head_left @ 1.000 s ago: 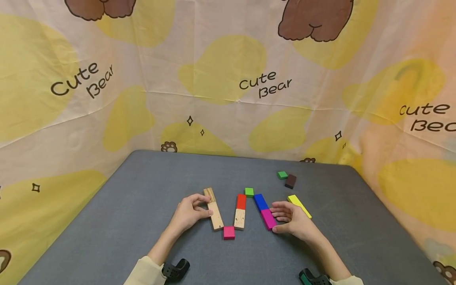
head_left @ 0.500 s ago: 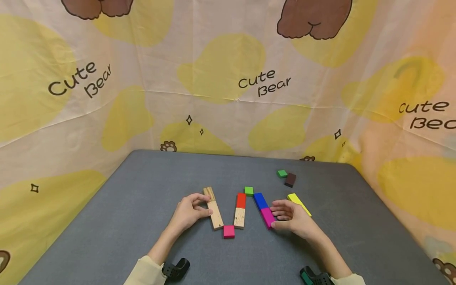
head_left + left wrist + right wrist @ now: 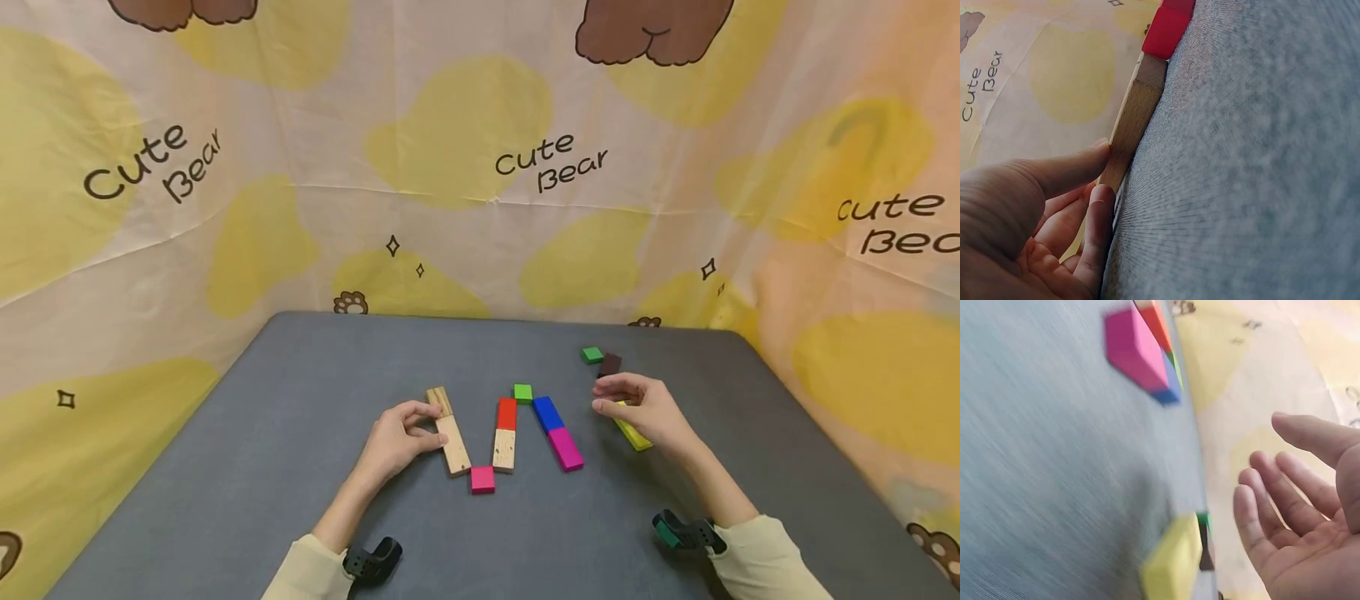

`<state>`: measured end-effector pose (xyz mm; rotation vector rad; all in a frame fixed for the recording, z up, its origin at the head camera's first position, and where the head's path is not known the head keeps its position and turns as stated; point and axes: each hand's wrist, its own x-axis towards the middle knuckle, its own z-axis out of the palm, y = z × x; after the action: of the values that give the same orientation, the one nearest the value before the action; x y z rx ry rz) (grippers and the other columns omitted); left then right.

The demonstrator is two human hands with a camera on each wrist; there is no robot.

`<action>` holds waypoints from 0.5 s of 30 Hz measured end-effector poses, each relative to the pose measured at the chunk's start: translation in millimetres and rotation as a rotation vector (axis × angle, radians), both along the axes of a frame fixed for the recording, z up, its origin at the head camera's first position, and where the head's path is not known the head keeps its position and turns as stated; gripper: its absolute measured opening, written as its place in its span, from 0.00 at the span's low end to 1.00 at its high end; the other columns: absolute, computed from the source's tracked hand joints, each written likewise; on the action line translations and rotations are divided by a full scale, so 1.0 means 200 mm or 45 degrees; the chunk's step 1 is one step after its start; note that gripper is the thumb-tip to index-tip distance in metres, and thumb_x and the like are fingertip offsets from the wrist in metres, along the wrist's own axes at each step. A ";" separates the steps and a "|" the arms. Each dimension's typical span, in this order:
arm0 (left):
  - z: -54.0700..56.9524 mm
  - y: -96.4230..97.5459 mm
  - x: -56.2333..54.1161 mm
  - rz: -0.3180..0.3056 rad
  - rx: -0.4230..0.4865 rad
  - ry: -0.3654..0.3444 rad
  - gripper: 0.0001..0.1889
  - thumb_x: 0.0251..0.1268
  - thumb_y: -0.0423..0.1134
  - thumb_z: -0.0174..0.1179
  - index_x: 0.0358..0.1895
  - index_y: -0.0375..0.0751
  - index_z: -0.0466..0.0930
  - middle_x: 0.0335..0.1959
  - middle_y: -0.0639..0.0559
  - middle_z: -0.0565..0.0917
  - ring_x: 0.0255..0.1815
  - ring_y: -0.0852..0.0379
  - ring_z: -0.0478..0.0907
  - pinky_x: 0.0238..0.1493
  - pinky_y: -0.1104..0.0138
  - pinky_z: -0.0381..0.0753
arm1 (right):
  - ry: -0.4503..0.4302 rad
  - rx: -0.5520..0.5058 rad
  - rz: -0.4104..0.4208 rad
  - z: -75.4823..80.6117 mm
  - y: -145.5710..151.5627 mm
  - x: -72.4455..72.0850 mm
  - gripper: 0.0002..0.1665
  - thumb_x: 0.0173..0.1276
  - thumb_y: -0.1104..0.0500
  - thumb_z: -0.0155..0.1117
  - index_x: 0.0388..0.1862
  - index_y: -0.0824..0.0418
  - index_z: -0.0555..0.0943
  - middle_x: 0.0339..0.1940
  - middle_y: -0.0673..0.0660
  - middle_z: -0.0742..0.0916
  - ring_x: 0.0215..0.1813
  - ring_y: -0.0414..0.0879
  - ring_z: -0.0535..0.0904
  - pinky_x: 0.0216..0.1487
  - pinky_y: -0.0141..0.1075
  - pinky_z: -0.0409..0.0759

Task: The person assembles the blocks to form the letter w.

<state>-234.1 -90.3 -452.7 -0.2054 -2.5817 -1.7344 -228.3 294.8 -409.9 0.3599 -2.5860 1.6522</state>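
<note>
Painted and plain wooden blocks lie in a zigzag on the grey table. My left hand (image 3: pixel 397 437) touches the left side of a plain wooden block (image 3: pixel 453 447) with its thumb and fingertips; in the left wrist view the thumb (image 3: pixel 1079 169) meets its edge. A second plain block (image 3: pixel 441 400) adjoins it. My right hand (image 3: pixel 645 407) hovers over a yellow block (image 3: pixel 635 437), partly covering it, with fingers spread loosely and nothing held. Left of it, a magenta block (image 3: pixel 566 450) and a blue block (image 3: pixel 547 413) lie end to end.
A pink-red block (image 3: pixel 483 480) sits at the zigzag's near corner. A red block (image 3: pixel 507 413), a plain block (image 3: pixel 504 451) and a light green block (image 3: pixel 522 393) stand between. Farther back are a green block (image 3: pixel 592 355) and a dark brown block (image 3: pixel 610 364). A printed cloth (image 3: pixel 450 125) hangs behind.
My right hand has left the magenta block and moved right and away from me, over the yellow block. The left hand stays at the plain block. The head view tilts slightly.
</note>
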 end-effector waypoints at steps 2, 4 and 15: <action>0.01 0.00 0.00 -0.013 0.009 -0.002 0.18 0.50 0.32 0.76 0.46 0.39 0.84 0.49 0.50 0.86 0.31 0.57 0.83 0.36 0.62 0.76 | 0.002 -0.022 -0.008 0.03 0.05 -0.07 0.24 0.65 0.56 0.72 0.54 0.69 0.80 0.51 0.68 0.84 0.48 0.51 0.83 0.47 0.36 0.79; 0.02 -0.01 -0.01 -0.020 0.002 -0.002 0.18 0.51 0.32 0.76 0.46 0.39 0.84 0.50 0.50 0.85 0.32 0.57 0.83 0.36 0.63 0.76 | 0.028 -0.023 -0.010 0.05 0.09 -0.16 0.23 0.65 0.58 0.72 0.55 0.69 0.80 0.51 0.69 0.84 0.47 0.50 0.83 0.46 0.37 0.80; 0.02 -0.01 0.00 -0.021 -0.020 -0.008 0.18 0.51 0.33 0.76 0.47 0.40 0.84 0.50 0.49 0.85 0.32 0.58 0.84 0.39 0.61 0.76 | 0.004 0.036 -0.008 -0.05 0.24 -0.58 0.25 0.62 0.65 0.73 0.58 0.68 0.79 0.54 0.67 0.83 0.54 0.58 0.76 0.45 0.31 0.77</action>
<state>-234.8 -92.1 -448.8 -0.2226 -2.6059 -1.7230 -343.6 342.6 -420.6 0.3546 -2.6080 1.6135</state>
